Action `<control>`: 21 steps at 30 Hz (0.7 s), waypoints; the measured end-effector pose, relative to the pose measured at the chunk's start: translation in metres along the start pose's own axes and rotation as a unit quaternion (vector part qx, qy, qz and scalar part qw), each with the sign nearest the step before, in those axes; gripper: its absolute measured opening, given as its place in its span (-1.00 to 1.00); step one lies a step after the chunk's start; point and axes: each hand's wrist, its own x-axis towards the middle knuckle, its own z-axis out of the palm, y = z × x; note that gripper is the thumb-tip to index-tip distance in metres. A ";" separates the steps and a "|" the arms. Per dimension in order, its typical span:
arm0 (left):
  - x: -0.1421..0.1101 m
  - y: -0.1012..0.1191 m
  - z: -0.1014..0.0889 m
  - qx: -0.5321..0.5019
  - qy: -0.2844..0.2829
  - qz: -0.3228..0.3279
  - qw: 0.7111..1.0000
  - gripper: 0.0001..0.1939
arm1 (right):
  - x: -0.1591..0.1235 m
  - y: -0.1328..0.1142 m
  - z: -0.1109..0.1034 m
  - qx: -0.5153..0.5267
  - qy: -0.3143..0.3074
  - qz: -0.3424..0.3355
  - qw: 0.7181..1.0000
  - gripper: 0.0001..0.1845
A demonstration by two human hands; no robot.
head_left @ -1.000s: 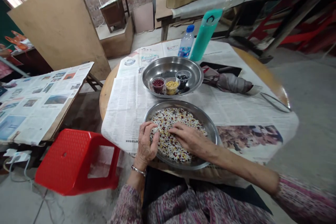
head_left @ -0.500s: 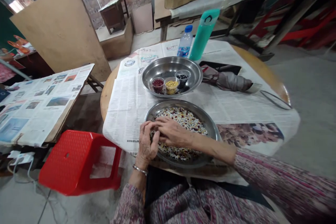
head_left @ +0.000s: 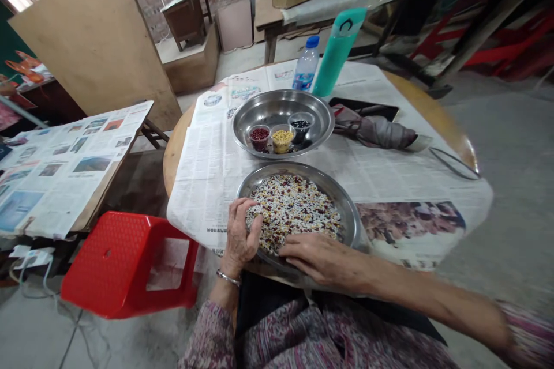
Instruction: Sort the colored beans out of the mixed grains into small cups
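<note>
A steel basin (head_left: 351,216) near my body holds a spread of mixed beans and white grains (head_left: 298,204), in white, dark red, yellow and black. My left hand (head_left: 239,236) rests at the basin's left edge, fingers curved inward and the thumb apart; its palm is hidden. At the near side of the basin, my right hand (head_left: 322,258) has its fingertips down in the mix, pressed together; anything between them is too small to make out. Behind stands a second steel basin (head_left: 281,105) with clear cups of red beans (head_left: 259,135), yellow beans (head_left: 283,137) and black beans (head_left: 302,124).
Newspaper (head_left: 203,179) covers the round table. A plastic water bottle (head_left: 306,66) and a teal bottle (head_left: 337,55) stand behind the far basin. A folded grey umbrella (head_left: 376,131) lies to the right by a dark flat object (head_left: 367,108). A red stool (head_left: 112,265) stands left.
My right hand went from the middle of the mix over to my left hand, their fingers meeting, then back to the basin's near side. My left hand has stayed at the left rim.
</note>
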 end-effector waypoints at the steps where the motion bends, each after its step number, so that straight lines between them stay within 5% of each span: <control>1: 0.000 0.000 0.000 0.002 0.000 0.000 1.000 -0.77 | 0.006 0.003 0.004 -0.011 0.001 0.012 1.000 -0.75; 8: 0.001 0.002 0.000 -0.001 0.000 -0.011 1.000 -0.78 | 0.043 0.076 -0.019 -0.084 0.142 0.173 0.971 -0.66; 12: 0.001 0.000 0.000 -0.002 0.001 -0.005 1.000 -0.78 | 0.050 0.083 -0.028 -0.142 0.210 0.218 0.943 -0.64; 16: 0.001 -0.001 0.000 0.000 0.001 -0.008 1.000 -0.78 | 0.064 0.060 -0.011 -0.188 0.201 0.173 0.946 -0.64; 21: 0.000 -0.002 0.001 -0.003 0.002 -0.007 1.000 -0.77 | 0.062 0.023 0.009 -0.096 0.114 -0.003 0.989 -0.71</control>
